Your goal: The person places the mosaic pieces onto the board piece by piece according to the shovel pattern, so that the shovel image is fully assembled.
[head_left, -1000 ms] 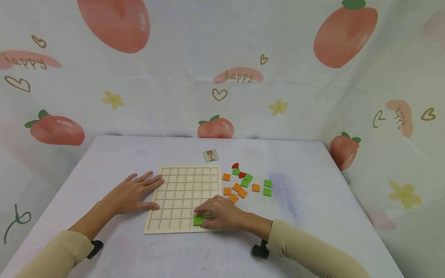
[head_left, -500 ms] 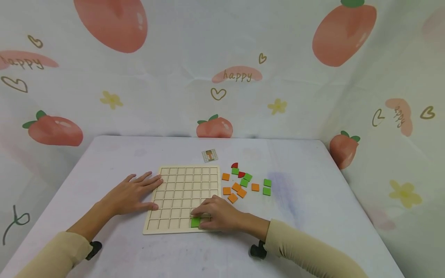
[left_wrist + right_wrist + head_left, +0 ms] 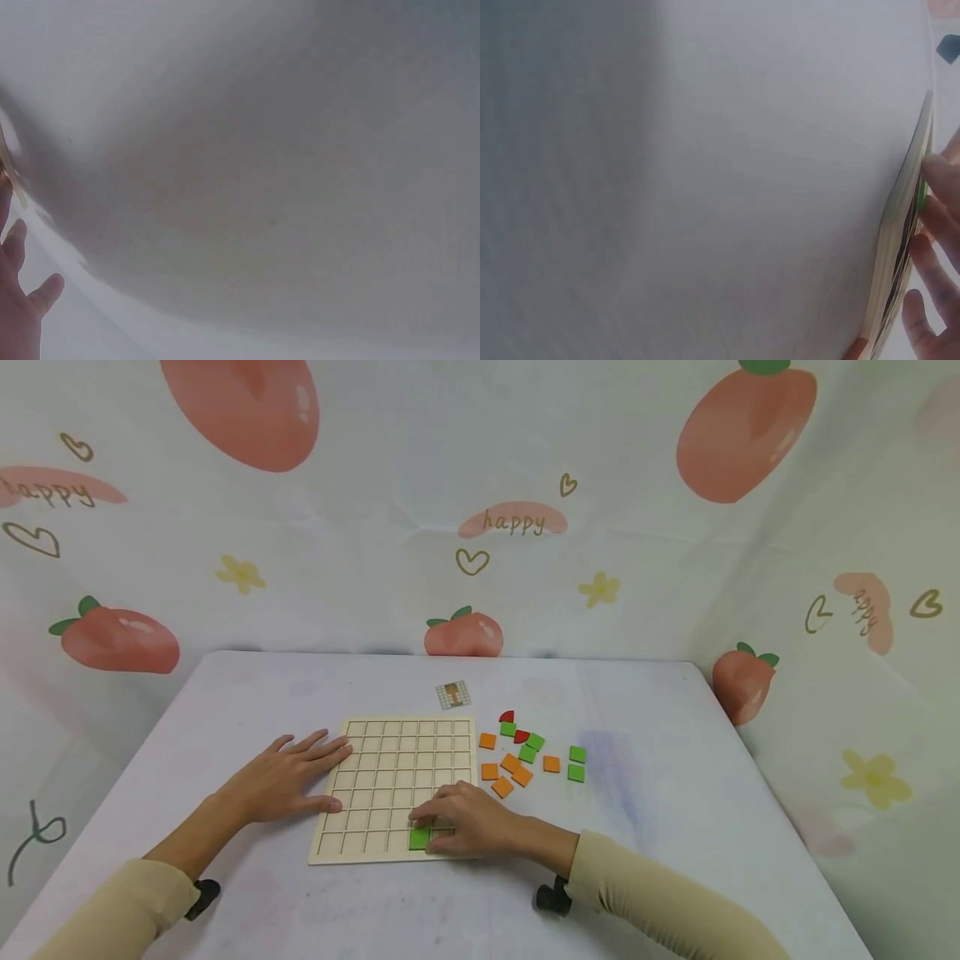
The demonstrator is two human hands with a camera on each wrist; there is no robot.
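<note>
A pale wooden grid board [image 3: 392, 762] lies on the white table. My left hand [image 3: 291, 781] rests along its left edge with fingers spread, the fingertips on the frame. At the near row, right of the middle, my right hand [image 3: 468, 820] pinches a green square tile [image 3: 419, 839] between thumb and fingers. The palm covers the board's near right corner. In the right wrist view, the green tile [image 3: 922, 196] shows as a sliver between the fingertips, by the board's edge [image 3: 901, 217]. Only part of the left hand [image 3: 19, 300] appears in the left wrist view.
Right of the board lie loose orange square tiles [image 3: 551, 764], green square tiles [image 3: 577, 754] and two red quarter-round pieces [image 3: 522, 737]. Behind the board is a small printed picture card [image 3: 453, 695]. A fruit-patterned cloth [image 3: 360, 560] hangs behind the table.
My right hand has shifted slightly left along the near row with the green tile. The left hand stays at the board's left edge, and the loose pieces lie as before.
</note>
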